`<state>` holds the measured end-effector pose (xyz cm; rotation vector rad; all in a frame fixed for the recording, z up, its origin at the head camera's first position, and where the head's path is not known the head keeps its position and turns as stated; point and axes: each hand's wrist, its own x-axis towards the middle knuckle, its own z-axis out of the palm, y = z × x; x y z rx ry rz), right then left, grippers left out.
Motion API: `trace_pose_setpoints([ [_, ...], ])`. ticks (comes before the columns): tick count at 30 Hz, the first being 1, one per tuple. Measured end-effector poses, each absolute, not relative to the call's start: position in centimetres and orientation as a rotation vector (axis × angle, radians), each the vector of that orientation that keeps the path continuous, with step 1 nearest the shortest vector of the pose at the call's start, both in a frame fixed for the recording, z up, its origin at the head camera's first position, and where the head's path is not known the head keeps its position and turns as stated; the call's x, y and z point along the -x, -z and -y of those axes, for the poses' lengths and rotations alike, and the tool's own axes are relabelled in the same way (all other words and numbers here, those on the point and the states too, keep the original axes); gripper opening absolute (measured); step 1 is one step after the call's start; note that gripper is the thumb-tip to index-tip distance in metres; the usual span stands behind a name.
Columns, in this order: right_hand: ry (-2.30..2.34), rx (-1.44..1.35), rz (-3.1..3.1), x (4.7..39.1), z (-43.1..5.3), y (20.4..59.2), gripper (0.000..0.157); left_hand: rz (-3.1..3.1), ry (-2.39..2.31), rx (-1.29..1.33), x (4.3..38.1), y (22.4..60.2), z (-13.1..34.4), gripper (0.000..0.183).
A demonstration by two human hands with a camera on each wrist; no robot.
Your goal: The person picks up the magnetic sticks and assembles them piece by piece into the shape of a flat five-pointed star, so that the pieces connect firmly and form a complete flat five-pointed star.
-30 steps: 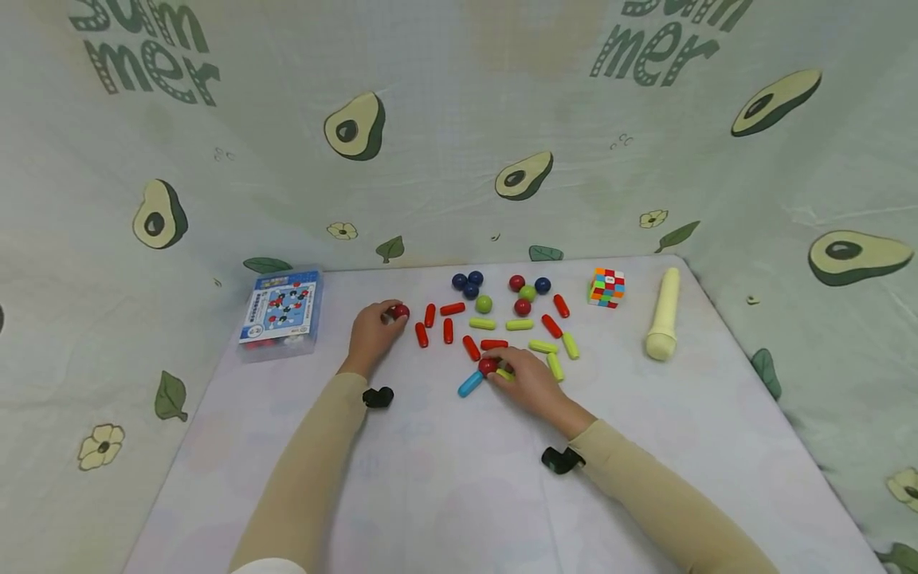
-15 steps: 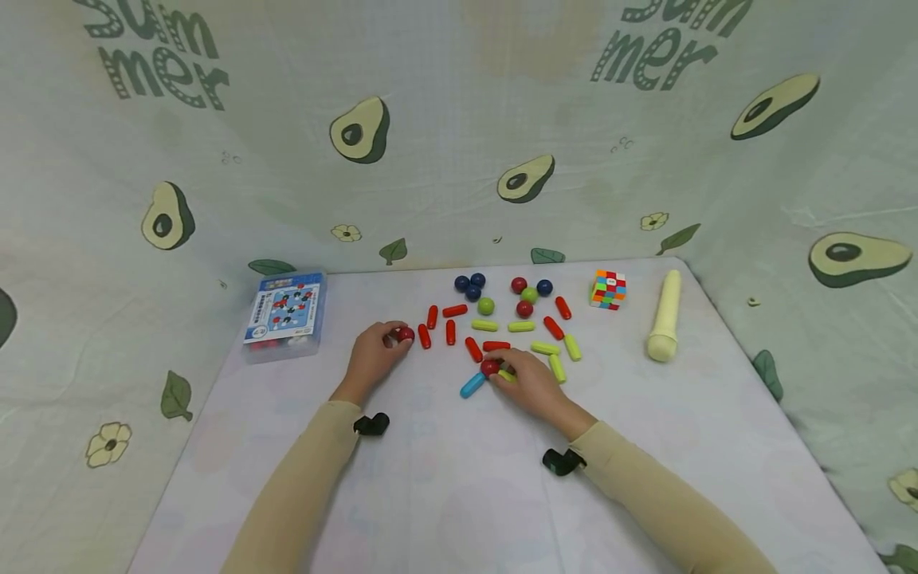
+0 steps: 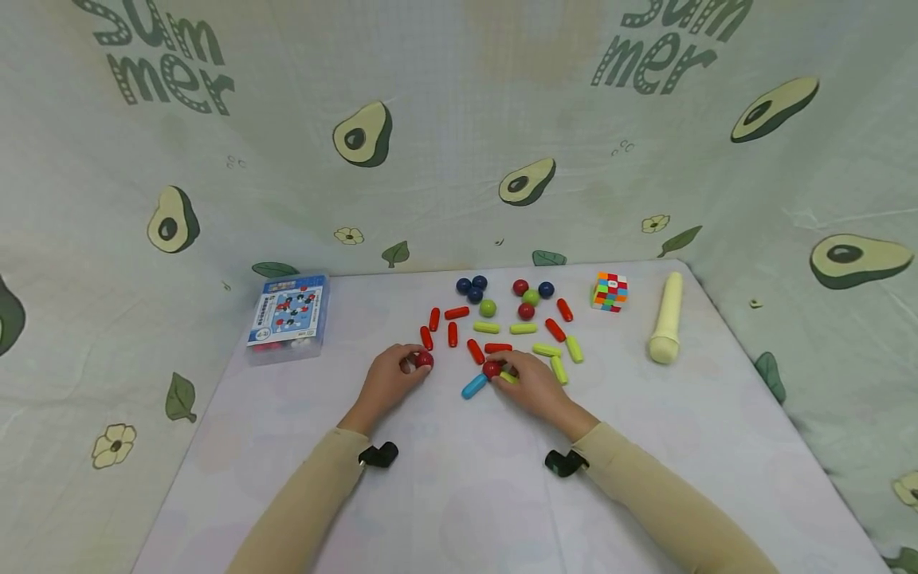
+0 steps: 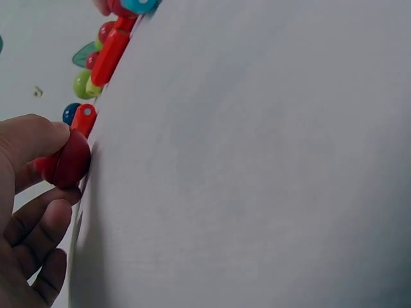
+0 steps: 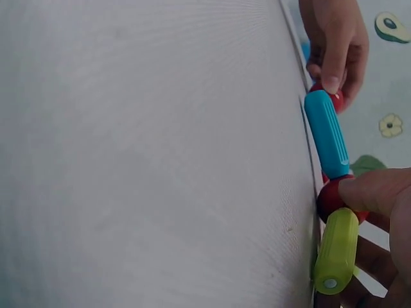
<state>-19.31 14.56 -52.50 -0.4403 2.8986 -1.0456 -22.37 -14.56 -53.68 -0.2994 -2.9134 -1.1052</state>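
My left hand (image 3: 390,381) pinches a red ball (image 3: 425,360) between thumb and fingertips, just above or on the tabletop; the left wrist view shows a seam round this ball (image 4: 73,160). To its right, my right hand (image 3: 536,388) grips another red ball (image 3: 492,369) with thumb and fingers. A blue stick (image 5: 326,133) joins that second ball on one side, and a yellow-green stick (image 5: 337,250) joins it on another. The blue stick's free end points toward the left hand, with a gap to the left ball in the head view.
Several red sticks (image 3: 453,334) and yellow-green sticks (image 3: 523,328) lie beyond the hands. Behind them are dark blue balls (image 3: 475,295), green balls (image 3: 488,308) and red balls (image 3: 527,311). A clear box (image 3: 287,319) stands left; a puzzle cube (image 3: 610,292) and a pale yellow microphone-shaped object (image 3: 666,319) lie right.
My left hand has come nearer and to the right with its red ball, closer to the blue stick. The right hand stays in place with its joined pieces.
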Motion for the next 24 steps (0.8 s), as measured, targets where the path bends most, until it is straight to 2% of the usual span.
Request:
trace_pose_setpoints([
  [12,1.07,0.434,-2.899,19.5,-14.8,52.7,0.037,2.988,1.13,0.437,19.3,53.5,11.9,0.037],
  [18,1.076,0.43,-2.9,19.5,-14.8,52.9,0.037,3.005,1.153,0.547,18.5,53.5,11.2,0.037],
  [24,1.085,0.427,-2.892,19.7,-15.0,53.0,0.038,3.027,1.17,0.543,18.3,53.4,10.9,0.038],
])
